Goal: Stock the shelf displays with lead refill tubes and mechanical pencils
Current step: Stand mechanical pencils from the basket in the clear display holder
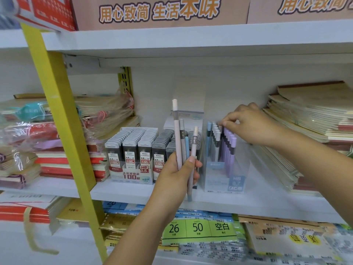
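The left hand (177, 169) grips a bunch of mechanical pencils (184, 148) upright before the shelf (124, 192). The right hand (248, 123) pinches a pencil top in the clear display box (225, 169), beside the lead refill tubes (131, 148).

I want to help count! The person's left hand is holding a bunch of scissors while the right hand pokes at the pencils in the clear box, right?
Not scissors. The head view shows the left hand holding a bunch of mechanical pencils. The right hand is indeed at the pencils in the clear box.
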Demonstrator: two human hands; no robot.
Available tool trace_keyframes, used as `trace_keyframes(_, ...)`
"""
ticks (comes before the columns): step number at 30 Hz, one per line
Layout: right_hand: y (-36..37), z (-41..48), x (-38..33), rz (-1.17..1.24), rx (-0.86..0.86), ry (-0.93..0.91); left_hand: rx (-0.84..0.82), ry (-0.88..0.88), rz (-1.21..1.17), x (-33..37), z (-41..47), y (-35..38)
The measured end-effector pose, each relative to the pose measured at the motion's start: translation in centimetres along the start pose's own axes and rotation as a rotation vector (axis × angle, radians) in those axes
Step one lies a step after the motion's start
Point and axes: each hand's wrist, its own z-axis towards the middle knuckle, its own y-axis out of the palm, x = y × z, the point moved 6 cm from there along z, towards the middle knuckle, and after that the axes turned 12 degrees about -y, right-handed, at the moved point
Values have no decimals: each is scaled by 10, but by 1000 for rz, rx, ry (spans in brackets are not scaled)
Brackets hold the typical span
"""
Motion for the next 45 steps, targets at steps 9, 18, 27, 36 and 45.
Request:
trace_keyframes(9, -18, -58, -52, 602, 331, -77, -99, 29, -9, 9, -8, 17)
trace_keyframes(18, -16, -69, -55, 1074, 435, -42, -194, 23, 37, 6, -20, 23)
trace_keyframes(27, -60, -78, -35, 895, 708, -167, -122, 16, 102, 0, -21, 16)
trace_keyframes(36, -32, -71, -11, 452, 453, -107, -81, 52, 108, 0, -12, 20)
trace_keyframes(45, -3, -72, -8, 385, 361, -100, -61, 93, 125, 3, -11, 22)
